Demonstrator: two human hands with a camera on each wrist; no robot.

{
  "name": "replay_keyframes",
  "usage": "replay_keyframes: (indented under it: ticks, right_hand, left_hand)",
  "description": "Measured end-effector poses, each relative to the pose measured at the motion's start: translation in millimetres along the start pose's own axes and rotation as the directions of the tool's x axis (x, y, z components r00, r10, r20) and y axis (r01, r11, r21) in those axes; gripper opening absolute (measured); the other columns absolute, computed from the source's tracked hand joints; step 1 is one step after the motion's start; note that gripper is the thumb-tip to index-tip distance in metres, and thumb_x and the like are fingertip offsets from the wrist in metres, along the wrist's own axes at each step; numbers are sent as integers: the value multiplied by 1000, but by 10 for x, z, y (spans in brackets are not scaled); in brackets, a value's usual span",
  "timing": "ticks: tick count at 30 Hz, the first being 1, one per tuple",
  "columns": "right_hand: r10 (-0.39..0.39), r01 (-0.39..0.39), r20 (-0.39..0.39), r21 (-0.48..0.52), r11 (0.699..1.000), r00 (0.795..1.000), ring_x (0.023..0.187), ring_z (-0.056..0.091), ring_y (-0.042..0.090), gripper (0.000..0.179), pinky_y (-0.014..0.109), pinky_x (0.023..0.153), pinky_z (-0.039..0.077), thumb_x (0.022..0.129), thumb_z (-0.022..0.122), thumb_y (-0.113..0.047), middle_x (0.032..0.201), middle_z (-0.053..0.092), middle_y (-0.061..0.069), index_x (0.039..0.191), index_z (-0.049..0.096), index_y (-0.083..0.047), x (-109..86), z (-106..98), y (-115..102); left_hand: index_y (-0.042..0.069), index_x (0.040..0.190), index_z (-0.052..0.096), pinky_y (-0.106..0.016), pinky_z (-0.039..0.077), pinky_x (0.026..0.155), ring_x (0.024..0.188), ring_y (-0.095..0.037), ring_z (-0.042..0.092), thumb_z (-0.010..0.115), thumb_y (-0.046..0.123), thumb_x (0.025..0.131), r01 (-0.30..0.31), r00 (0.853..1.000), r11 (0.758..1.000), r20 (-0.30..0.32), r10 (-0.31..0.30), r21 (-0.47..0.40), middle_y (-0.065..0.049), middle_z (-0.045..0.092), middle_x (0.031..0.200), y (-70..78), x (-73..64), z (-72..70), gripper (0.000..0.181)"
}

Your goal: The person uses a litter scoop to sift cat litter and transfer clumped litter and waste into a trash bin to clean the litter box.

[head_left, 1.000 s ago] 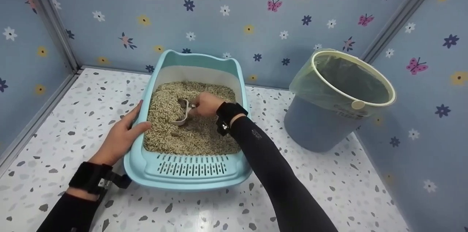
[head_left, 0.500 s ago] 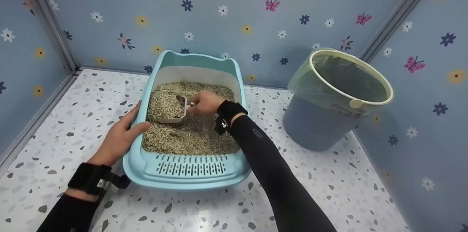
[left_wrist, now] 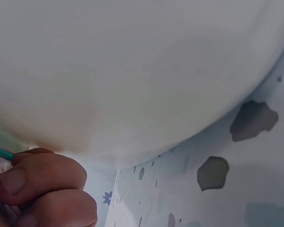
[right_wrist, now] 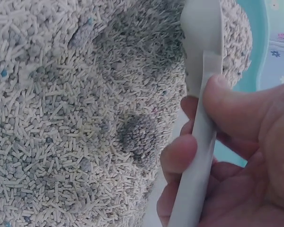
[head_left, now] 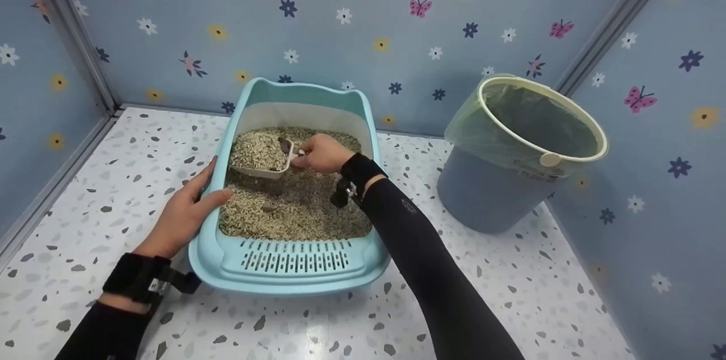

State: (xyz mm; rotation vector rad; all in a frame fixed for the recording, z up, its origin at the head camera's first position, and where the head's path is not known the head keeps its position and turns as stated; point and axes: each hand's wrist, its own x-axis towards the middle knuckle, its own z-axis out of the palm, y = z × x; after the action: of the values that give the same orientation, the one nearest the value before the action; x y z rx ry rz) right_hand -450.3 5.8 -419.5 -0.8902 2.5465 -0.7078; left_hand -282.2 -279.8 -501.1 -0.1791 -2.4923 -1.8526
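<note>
A light blue litter box [head_left: 289, 283] holds pale pellet litter [head_left: 306, 218]. My right hand [head_left: 323, 155] grips the handle of a whitish litter scoop [head_left: 265, 173], thumb along the handle [right_wrist: 206, 123] in the right wrist view. The scoop is heaped with litter, with a dark clump [head_left: 285, 144] near its handle end, and sits over the left half of the box. Another grey clump [right_wrist: 142, 137] lies in the litter below. My left hand [head_left: 184, 212] holds the box's left rim, thumb over the edge; the left wrist view shows its fingers [left_wrist: 52, 175] curled by the rim.
A blue-grey bin [head_left: 488, 195] with a yellowish liner bag [head_left: 476, 110] and cream ring stands right of the box, its mouth tilted toward me. Flower-patterned walls [head_left: 340, 37] close in behind and at both sides. The floor [head_left: 142, 161] is white and speckled.
The scoop, first dug into the litter, has come up heaped with litter and moved slightly away from me in my right hand. My left hand stays on the rim.
</note>
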Motion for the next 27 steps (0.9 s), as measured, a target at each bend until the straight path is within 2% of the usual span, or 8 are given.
replay_keyframes:
  ticks: [2,4,7,10,14,19,27]
  right_hand:
    - [4,-4,-15,2,1000,1000,59,29,11,48,27,66,29,114,69,-24,65,32,-6,72,46,-18,-28,-26,-10]
    - [13,-12,-29,27,1000,999,58,31,11,50,27,66,30,114,69,-25,65,33,-6,71,43,-19,-62,-54,-17]
    - [30,-26,-54,75,997,998,58,33,10,49,27,66,31,114,69,-24,64,35,-6,72,44,-19,-120,-83,-2]
    - [57,-49,-81,103,994,995,57,33,11,48,27,64,31,113,70,-23,63,36,-6,72,46,-19,-197,-114,7]
    - [42,-29,-125,101,994,991,56,33,10,47,26,62,30,113,70,-23,62,34,-7,72,48,-18,-303,-167,-29]
    - [10,12,-160,135,991,987,55,39,8,43,25,60,33,112,72,-21,60,38,-8,72,55,-18,-454,-236,-111]
    - [-14,47,-191,166,985,981,55,33,8,42,25,58,30,112,72,-21,61,34,-9,73,58,-20,-718,-326,-164]
  left_hand:
    - [38,178,14,-9,46,103,153,-45,48,62,40,116,-2,1000,1000,2,2,-2,-7,15,185,1,-2,-6,78]
    - [37,178,13,-8,46,103,152,-45,48,61,40,117,-4,1000,1000,1,4,0,-8,15,185,1,-6,-12,78]
    - [38,178,14,-9,47,102,151,-45,50,62,39,116,-5,1000,1000,3,5,-7,-9,16,185,2,-5,-11,78]
    - [36,179,13,-6,43,104,157,-45,41,61,38,117,-19,1000,1000,11,19,-2,-9,14,185,1,3,-5,78]
    - [34,179,14,-5,40,104,161,-45,35,61,36,117,-34,999,999,11,34,-6,-10,13,185,2,11,-2,78]
    - [34,179,14,-7,44,103,156,-47,42,62,37,117,-29,1000,1000,9,29,-5,-11,14,185,-3,16,3,78]
    - [32,179,15,-6,43,102,155,-48,44,62,37,116,-23,1000,1000,3,23,-1,-12,15,185,-6,18,6,78]
